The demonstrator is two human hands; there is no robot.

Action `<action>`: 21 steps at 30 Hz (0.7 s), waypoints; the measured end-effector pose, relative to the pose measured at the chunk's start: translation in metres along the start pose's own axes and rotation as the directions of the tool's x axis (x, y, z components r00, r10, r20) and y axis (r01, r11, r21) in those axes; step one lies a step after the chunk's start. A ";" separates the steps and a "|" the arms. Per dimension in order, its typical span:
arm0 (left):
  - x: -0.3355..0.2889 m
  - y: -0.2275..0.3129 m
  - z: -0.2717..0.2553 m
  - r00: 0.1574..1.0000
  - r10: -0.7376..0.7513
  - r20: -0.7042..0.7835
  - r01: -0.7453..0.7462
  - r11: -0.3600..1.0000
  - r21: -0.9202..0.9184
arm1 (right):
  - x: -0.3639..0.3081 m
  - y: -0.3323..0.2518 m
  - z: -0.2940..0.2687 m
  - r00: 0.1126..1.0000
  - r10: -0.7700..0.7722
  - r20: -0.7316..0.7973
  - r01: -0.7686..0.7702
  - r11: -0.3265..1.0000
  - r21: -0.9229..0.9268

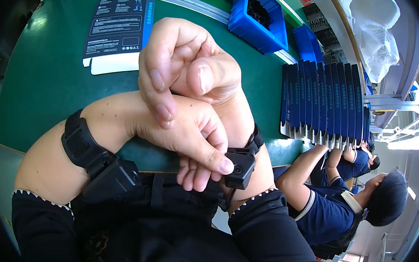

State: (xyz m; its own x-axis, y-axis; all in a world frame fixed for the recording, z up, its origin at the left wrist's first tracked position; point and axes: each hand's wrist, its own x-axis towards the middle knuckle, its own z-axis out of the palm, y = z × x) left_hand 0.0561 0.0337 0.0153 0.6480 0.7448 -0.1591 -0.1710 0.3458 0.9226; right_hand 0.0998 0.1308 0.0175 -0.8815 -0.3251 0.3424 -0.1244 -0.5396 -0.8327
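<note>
My left hand (175,128) reaches across to my right wrist. Its thumb rests on the edge of a black wrist camera (240,169) strapped there, with the fingers curled in beneath. Above it, my right hand (192,63) is raised with its palm toward me, the fingers loosely bent and the thumb apart. Nothing shows in that hand. Around my left forearm sits another black wrist camera (112,177) on a strap.
A flattened dark printed carton (119,25) lies on the green table (41,78). A blue bin (268,42) with black parts stands at the back, another blue bin (309,43) beside it. Upright dark blue boxes (322,100) line the right. Co-workers (331,209) sit beyond.
</note>
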 end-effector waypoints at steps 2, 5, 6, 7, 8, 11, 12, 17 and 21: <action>0.003 0.003 -0.002 1.000 0.004 0.024 -0.005 1.000 0.011 | -0.003 -0.006 0.000 0.999 0.026 -0.046 -0.029 0.997 -0.075; -0.008 -0.001 -0.001 1.000 -0.028 0.009 0.029 0.994 -0.103 | 0.008 0.007 -0.003 0.995 -0.027 -0.094 0.033 0.997 0.067; -0.006 -0.004 -0.005 0.999 -0.027 0.034 0.034 0.977 -0.211 | 0.007 0.009 -0.009 0.984 -0.056 -0.170 0.091 0.975 0.201; -0.003 -0.005 -0.007 0.999 -0.035 0.031 0.041 0.980 -0.196 | 0.007 0.005 -0.013 0.968 -0.058 -0.246 0.119 0.963 0.240; 0.000 -0.007 -0.009 1.000 0.005 0.026 0.002 0.967 -0.256 | 0.005 0.002 -0.021 0.946 -0.072 -0.318 0.165 0.947 0.277; 0.001 -0.009 -0.013 0.997 0.059 -0.039 -0.069 0.940 -0.334 | -0.003 0.002 -0.042 0.829 -0.024 -0.559 0.285 0.878 0.385; 0.005 -0.010 -0.017 0.996 0.067 -0.062 -0.084 0.945 -0.317 | -0.013 0.002 -0.052 0.754 0.013 -0.657 0.292 0.889 0.353; 0.005 -0.008 -0.022 0.827 0.139 -0.544 -0.231 0.967 -0.105 | -0.021 0.006 -0.071 0.515 -0.001 -0.857 0.385 0.894 0.230; -0.005 0.002 -0.027 0.515 0.346 -0.784 -0.357 0.918 0.170 | -0.018 0.004 -0.065 0.453 0.000 -0.892 0.412 0.887 0.209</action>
State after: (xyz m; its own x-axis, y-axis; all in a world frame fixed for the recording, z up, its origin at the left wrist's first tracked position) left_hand 0.0327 0.0455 0.0083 -0.3073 0.9508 -0.0388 -0.2626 -0.0455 0.9638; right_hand 0.0856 0.1847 -0.0204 -0.8052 0.5453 -0.2330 -0.3784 -0.7750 -0.5062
